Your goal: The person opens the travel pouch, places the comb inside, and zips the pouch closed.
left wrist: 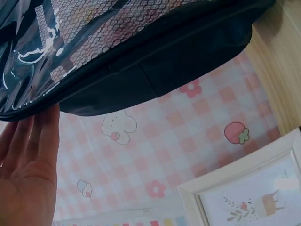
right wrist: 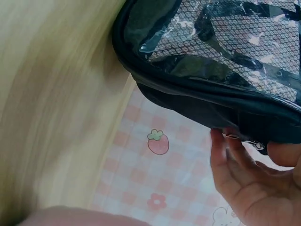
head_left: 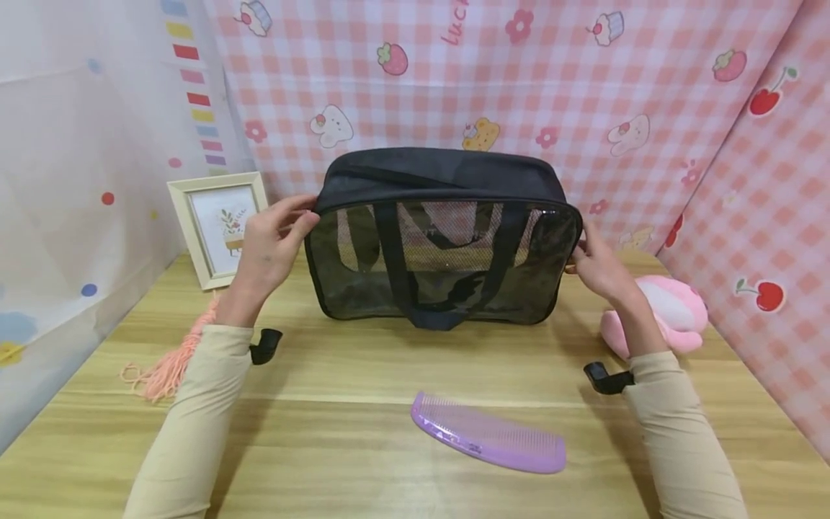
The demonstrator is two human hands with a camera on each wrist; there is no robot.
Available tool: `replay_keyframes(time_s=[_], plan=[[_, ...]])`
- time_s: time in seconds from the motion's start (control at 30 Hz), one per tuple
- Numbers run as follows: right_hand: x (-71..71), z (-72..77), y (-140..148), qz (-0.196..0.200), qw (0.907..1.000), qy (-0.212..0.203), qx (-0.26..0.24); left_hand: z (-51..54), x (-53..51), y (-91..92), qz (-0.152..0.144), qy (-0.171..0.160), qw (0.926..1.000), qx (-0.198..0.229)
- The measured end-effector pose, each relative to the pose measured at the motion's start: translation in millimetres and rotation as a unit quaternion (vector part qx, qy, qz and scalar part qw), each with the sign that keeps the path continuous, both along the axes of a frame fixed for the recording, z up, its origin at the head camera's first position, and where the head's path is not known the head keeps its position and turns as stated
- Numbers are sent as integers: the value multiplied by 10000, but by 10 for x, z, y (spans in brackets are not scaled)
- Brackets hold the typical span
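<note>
A black toiletry bag [head_left: 447, 252] with clear front, mesh behind and dark strap handles stands on the table, broad side toward me. At its upper left corner, my left hand [head_left: 269, 241] holds the edge; in the left wrist view the fingers [left wrist: 44, 141] reach behind the bag's rim [left wrist: 113, 70], tips hidden. My right hand [head_left: 596, 263] grips the opposite side, partly hidden behind the bag. The right wrist view shows its thumb and fingers at a metal zipper pull [right wrist: 256, 145] on the bag's side; whether they pinch the pull is unclear.
A purple comb [head_left: 489, 436] lies in front of the bag. To the left are a framed picture [head_left: 217, 227] and a coral yarn tassel [head_left: 171, 367]. A pink and white plush [head_left: 687, 317] sits beside the right forearm. A patterned cloth [head_left: 415, 94] hangs behind.
</note>
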State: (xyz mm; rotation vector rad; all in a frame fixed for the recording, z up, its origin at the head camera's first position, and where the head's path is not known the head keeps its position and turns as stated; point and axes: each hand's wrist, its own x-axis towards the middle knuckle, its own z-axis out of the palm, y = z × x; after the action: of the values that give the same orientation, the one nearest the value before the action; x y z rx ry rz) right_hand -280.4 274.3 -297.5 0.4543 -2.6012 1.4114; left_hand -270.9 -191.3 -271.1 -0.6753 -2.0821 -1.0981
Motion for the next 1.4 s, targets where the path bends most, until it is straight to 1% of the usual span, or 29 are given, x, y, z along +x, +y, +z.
replay_keyframes(time_s=[0.1,0.27,0.4,0.53,0.7,0.8,0.97,1.17,1.33,1.4], plan=[[-23,-17,-19,-182,9997,61,-171,-6,10,-15,-55,142,9999,35],[-74,-25,-27,-683,9965,426,-242,-15,17,-34,-174,567,9982,49],[-75,-2,-25,-910,9934,608,-356,-23,12,-40,-217,777,9967,58],[-62,7,-29,-1084,9918,581,-345,-38,21,-61,-229,924,9954,52],[-51,-5,-33,-1395,9884,500,-345,-51,27,-93,-291,1310,9909,-86],[-50,-11,-26,-1499,9864,516,-441,-61,20,-101,-306,1486,9883,-143],[-44,6,-24,-1688,9814,542,-738,-64,14,-97,-335,1562,9871,-138],[-40,36,-42,-1936,9711,666,-1225,-16,8,-83,-400,1646,9852,-256],[-43,60,-25,-2003,9679,787,-1295,28,10,-56,-496,1552,9864,-218],[-45,74,-15,-1970,9664,861,-1411,44,13,-40,-524,1470,9876,-172]])
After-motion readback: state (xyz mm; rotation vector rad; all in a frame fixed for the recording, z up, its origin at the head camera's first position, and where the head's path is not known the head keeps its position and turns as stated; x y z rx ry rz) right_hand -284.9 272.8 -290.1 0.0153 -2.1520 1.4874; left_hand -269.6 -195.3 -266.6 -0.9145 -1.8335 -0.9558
